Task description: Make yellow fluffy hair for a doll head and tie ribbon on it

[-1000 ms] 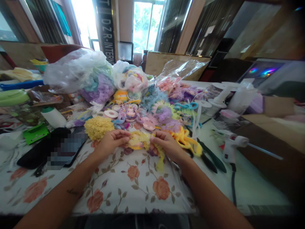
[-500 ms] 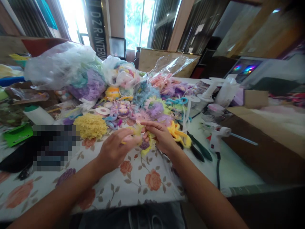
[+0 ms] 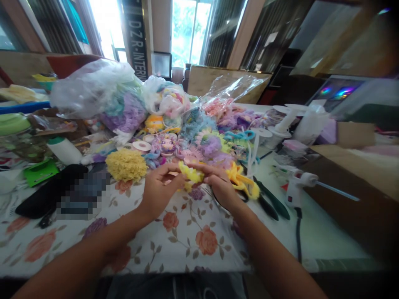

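Over the floral tablecloth (image 3: 187, 237), the left hand (image 3: 162, 187) and right hand (image 3: 220, 185) together grasp a ruffled yellow trim (image 3: 191, 174), its handling apparently midway, the piece not yet set down.

frilly piece (image 3: 192, 174): bright yellow; tablecloth (image 3: 183, 243): white, orange-rose floral; fluffy bundle (image 3: 126, 165): soft yellow

Bare forearms (image 3: 264, 238), dark corded clothing (image 3: 190, 287)
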The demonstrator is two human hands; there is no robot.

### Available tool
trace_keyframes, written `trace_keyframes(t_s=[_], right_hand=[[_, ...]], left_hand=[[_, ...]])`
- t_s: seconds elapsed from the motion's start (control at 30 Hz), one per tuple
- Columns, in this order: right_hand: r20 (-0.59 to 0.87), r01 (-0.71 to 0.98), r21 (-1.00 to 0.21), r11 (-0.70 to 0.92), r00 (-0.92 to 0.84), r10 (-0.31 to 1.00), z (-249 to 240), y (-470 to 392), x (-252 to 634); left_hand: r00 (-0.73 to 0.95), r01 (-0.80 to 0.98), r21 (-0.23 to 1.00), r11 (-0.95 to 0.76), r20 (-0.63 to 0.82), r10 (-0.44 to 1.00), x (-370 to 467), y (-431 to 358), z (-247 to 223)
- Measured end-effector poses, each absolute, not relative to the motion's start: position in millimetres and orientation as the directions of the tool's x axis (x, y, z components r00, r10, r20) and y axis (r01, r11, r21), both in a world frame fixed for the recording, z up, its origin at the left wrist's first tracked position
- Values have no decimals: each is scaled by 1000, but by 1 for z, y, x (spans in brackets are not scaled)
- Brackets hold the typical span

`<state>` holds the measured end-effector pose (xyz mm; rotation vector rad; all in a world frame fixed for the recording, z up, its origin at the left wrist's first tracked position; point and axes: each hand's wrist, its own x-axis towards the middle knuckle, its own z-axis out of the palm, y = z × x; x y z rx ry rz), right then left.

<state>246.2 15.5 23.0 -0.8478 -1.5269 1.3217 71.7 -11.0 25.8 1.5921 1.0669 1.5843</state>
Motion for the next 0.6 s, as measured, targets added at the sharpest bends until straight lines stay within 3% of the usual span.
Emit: trace_keyframes(t_s=[0.07,0.13,0.23,0.33,0.4,0.5,0.6], right_hand=[[122,68,-984,165,-421,899,28,12,246],[7,210,-968,141,-534,846,33,7,245],[-137,310,-941,139,-722,678,39,3,247],[-164,272,-955,115,-813,558,41,5,254],[-93,208,-972,107,-764,638,39,8,256],[52,94,-989,116,-511,858,34,11,249],[100,8,-994,111,-364,926,27,9,234]], left_hand=[[-127,-106,967,-230,216,968,67,-10,26],[-133,-260,960,-106,73,988,63,-7,24],[-102,-357,934,-21,-17,995,61,-5,19],[-56,-357,934,30,-53,997,62,-6,18],[-47,-306,951,40,-57,997,64,-8,20],[-52,-175,984,-2,-7,999,67,-11,23],[3,-112,992,-53,53,999,71,-14,23]])
